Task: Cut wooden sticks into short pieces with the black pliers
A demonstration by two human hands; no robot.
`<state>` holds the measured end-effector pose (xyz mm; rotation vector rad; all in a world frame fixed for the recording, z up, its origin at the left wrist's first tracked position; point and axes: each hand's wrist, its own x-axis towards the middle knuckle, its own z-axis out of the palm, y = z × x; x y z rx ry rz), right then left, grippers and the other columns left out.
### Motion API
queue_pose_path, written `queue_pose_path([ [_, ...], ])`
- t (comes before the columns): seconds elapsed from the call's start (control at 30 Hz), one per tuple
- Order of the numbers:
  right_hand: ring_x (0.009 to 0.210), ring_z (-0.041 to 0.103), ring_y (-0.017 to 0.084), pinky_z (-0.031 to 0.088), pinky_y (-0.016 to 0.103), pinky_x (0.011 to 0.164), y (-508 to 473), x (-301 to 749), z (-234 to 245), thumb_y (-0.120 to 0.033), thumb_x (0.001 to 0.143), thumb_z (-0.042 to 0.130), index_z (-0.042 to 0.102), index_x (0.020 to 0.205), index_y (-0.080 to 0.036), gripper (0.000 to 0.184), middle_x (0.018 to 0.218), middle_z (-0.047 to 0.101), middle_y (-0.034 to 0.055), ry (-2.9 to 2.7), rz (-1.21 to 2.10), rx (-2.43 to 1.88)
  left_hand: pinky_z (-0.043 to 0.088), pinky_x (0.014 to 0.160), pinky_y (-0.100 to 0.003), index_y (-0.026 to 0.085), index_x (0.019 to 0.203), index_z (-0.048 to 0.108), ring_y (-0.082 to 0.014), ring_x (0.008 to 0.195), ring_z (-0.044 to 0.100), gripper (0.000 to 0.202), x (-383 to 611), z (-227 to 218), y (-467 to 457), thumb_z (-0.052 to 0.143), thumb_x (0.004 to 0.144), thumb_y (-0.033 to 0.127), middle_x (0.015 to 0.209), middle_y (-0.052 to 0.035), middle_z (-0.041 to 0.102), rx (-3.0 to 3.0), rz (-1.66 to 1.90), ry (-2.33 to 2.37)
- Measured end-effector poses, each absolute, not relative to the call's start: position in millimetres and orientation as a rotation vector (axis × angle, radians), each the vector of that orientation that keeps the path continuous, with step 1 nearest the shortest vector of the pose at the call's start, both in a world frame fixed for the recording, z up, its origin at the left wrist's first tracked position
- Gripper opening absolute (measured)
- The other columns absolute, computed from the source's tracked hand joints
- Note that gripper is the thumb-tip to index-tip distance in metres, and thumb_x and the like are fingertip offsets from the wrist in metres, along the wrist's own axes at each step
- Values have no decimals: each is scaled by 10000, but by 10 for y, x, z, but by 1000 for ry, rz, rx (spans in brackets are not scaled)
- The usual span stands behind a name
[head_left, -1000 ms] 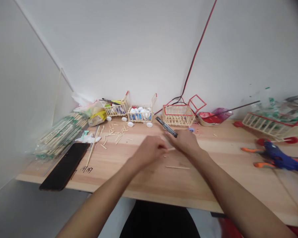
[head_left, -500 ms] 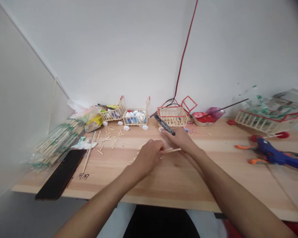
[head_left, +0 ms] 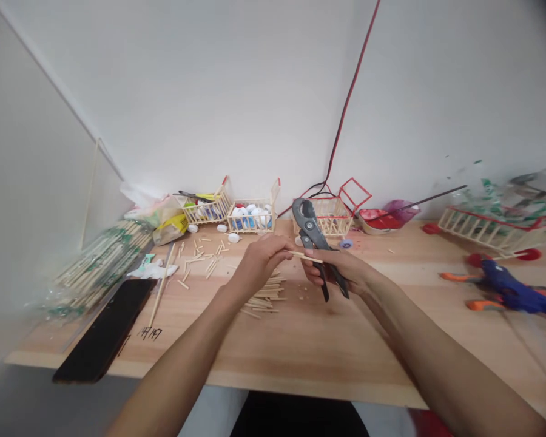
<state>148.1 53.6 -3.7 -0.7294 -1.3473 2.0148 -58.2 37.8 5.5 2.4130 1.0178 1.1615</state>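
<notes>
My right hand (head_left: 341, 270) is closed around the handles of black cutting pliers (head_left: 310, 230), whose jaws point up and away from me. My left hand (head_left: 259, 260) pinches a thin wooden stick (head_left: 306, 257) and holds it level, its right end reaching across to my right hand by the pliers. Both hands hover above the wooden table (head_left: 327, 340). Under my left hand lies a small pile of cut sticks (head_left: 266, 294).
Small stick-built carts (head_left: 250, 215) and a red-trimmed basket (head_left: 330, 215) stand along the back wall. A black phone (head_left: 102, 331) and bundled sticks (head_left: 95, 261) lie at the left. A blue glue gun (head_left: 509, 288) rests at the right, beside another stick frame (head_left: 486, 227).
Both hands rose off the table. The pliers swung upright in my right hand, and my left hand lifted a stick across to them. The pile of cut sticks is now uncovered.
</notes>
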Motion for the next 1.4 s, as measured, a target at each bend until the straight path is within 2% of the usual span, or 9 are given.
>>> queue_pose_path([
  [0.17, 525, 453, 89, 377, 242, 501, 468, 1425, -35, -373, 808, 729, 542, 753, -167, 283, 625, 467, -39, -1349, 2045, -674, 444, 795, -273, 182, 863, 679, -166, 871, 609, 118, -594, 35, 334, 577, 914, 214, 850, -41, 700, 2404, 1270, 993],
  [0.33, 538, 493, 98, 388, 254, 527, 451, 1387, -40, -341, 805, 734, 559, 770, -167, 250, 644, 497, -32, -1393, 2029, -660, 433, 914, -349, 198, 813, 730, -206, 1004, 590, 103, -597, 57, 266, 653, 862, 246, 961, -74, 699, 2269, 1534, 1064],
  [0.43, 557, 516, 107, 404, 262, 549, 457, 1375, -26, -364, 767, 762, 573, 751, -166, 274, 652, 526, -24, -1385, 1895, -715, 454, 795, -316, 179, 738, 734, -182, 837, 598, 149, -541, 42, 219, 726, 793, 317, 811, -54, 683, 1869, 1536, 1141],
  [0.5, 578, 532, 117, 417, 267, 566, 463, 1367, -21, -398, 746, 772, 583, 731, -164, 301, 656, 549, -13, -1407, 1740, -789, 443, 689, -279, 157, 696, 719, -144, 692, 567, 239, -491, 6, 203, 766, 735, 388, 698, -31, 660, 1548, 1397, 1100],
  [0.57, 597, 541, 129, 432, 273, 576, 466, 1356, -23, -445, 742, 764, 598, 721, -162, 329, 653, 573, 2, -1476, 1576, -887, 418, 628, -248, 141, 696, 715, -114, 633, 544, 307, -449, -45, 205, 797, 675, 435, 678, -26, 657, 1269, 1272, 1016],
  [0.73, 582, 520, 139, 438, 271, 527, 435, 1302, -20, -550, 715, 740, 577, 657, -170, 417, 616, 565, 11, -1632, 1359, -1130, 400, 592, -217, 121, 696, 707, -117, 677, 598, 365, -430, -138, 223, 825, 599, 452, 729, -53, 677, 970, 1148, 960],
  [0.9, 571, 513, 137, 439, 267, 505, 417, 1251, -46, -605, 687, 727, 554, 648, -179, 461, 608, 546, 4, -1649, 1326, -1172, 398, 558, -205, 121, 691, 707, -116, 661, 603, 342, -440, -134, 207, 794, 638, 448, 705, -52, 673, 1041, 1156, 1068],
  [1.2, 606, 524, 147, 418, 266, 521, 454, 1234, -211, -547, 741, 718, 590, 756, -190, 380, 658, 564, 1, -1597, 1282, -1082, 402, 513, -189, 99, 727, 686, -92, 572, 600, 484, -449, -166, 231, 884, 506, 481, 685, -51, 678, 868, 1051, 922],
  [1.4, 639, 550, 157, 439, 275, 573, 442, 1229, -233, -544, 766, 710, 609, 791, -189, 370, 690, 603, 14, -1587, 1301, -1017, 379, 486, -177, 91, 724, 644, -64, 534, 556, 439, -418, -189, 227, 879, 569, 429, 634, -18, 628, 801, 1043, 817],
])
